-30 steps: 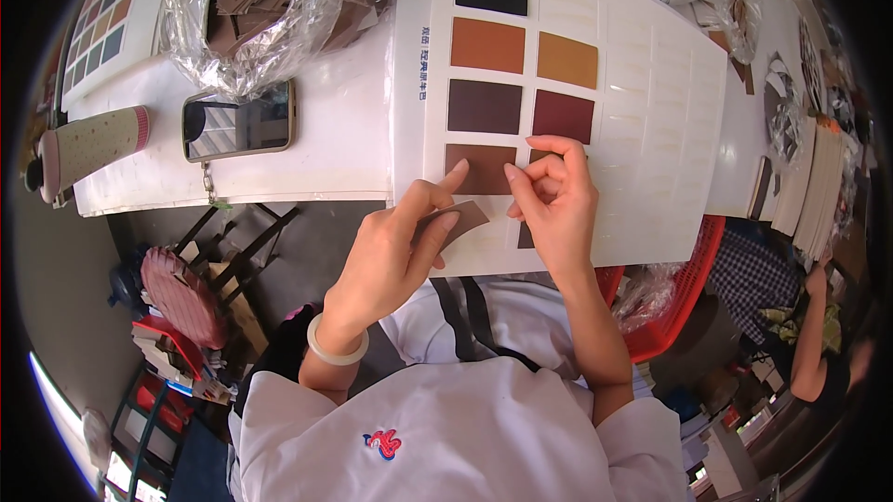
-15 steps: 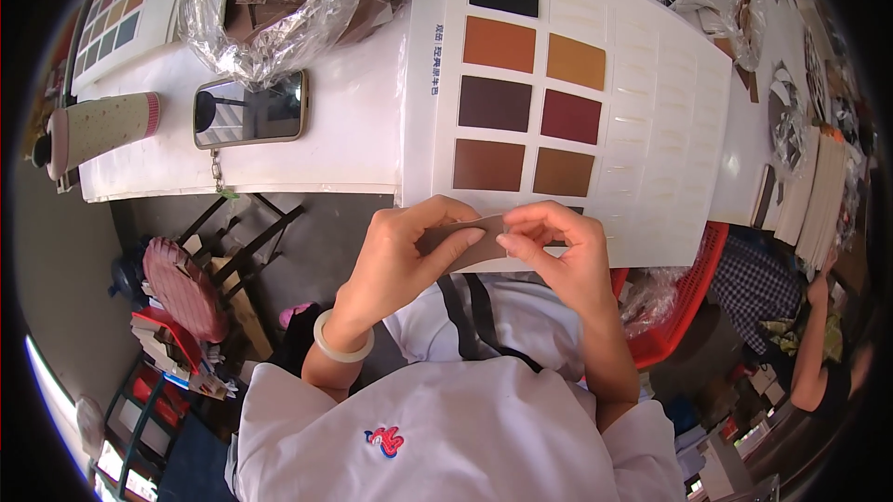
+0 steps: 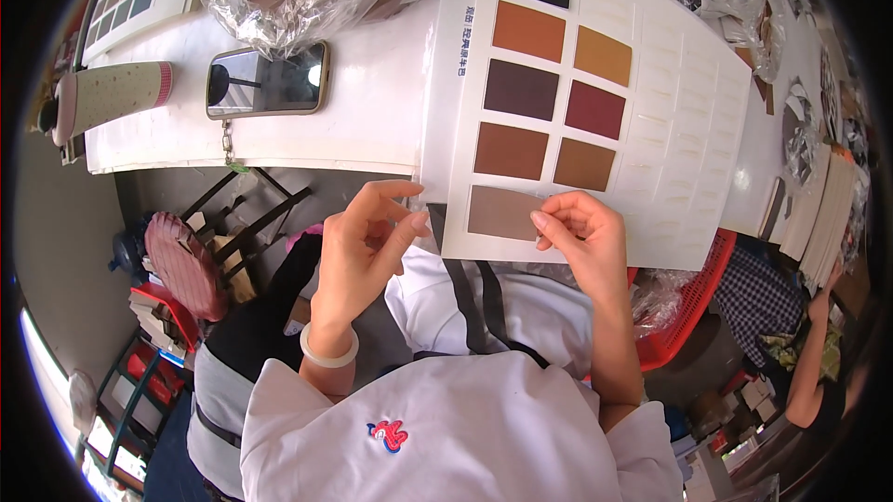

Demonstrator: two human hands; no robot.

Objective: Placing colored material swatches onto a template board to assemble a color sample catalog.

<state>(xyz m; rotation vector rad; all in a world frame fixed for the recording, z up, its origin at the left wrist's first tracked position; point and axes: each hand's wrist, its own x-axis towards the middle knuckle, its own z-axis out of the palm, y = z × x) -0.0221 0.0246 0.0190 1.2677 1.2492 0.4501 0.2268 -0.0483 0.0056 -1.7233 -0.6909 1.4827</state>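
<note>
A white sample card (image 3: 651, 130) lay on the white tabletop (image 3: 372, 102), and seven colour swatches were already fixed in its two left columns, while the pale grid of blank cells toward 3 o'clock was not yet filled, so the job looked less than half done. The right hand (image 3: 581, 232) pressed its fingertips on the right edge of the newest piece, a taupe swatch (image 3: 502, 214) at the card's 7 o'clock corner. The left hand (image 3: 367, 241) hovered just beside the card, its grip loosely spread and holding nothing visible.
</note>
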